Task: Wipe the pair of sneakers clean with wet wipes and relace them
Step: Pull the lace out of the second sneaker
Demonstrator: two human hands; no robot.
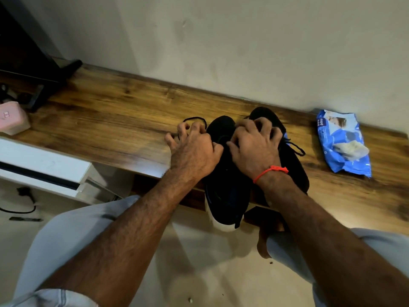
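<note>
Two black sneakers stand side by side on the wooden tabletop (pixel 110 116), toes toward the wall. The left sneaker (pixel 223 191) hangs its white-soled heel over the table's front edge; the right sneaker (pixel 294 165) lies beside it. My left hand (pixel 194 149) has curled fingers pinching a black lace (pixel 194 119) that loops out to the left of the left sneaker. My right hand (pixel 254 145), with a red thread at the wrist, has curled fingers over the laces of the left sneaker's upper. Another lace end (pixel 297 148) trails right. A blue wet wipes pack (pixel 343 142) lies to the right.
A pink-lidded container (pixel 12 118) sits at the table's left end, next to dark equipment (pixel 39 85). A white unit (pixel 44 167) stands lower left with a black cable (pixel 24 209) on the floor. The wall runs right behind the table. My knees are below the table edge.
</note>
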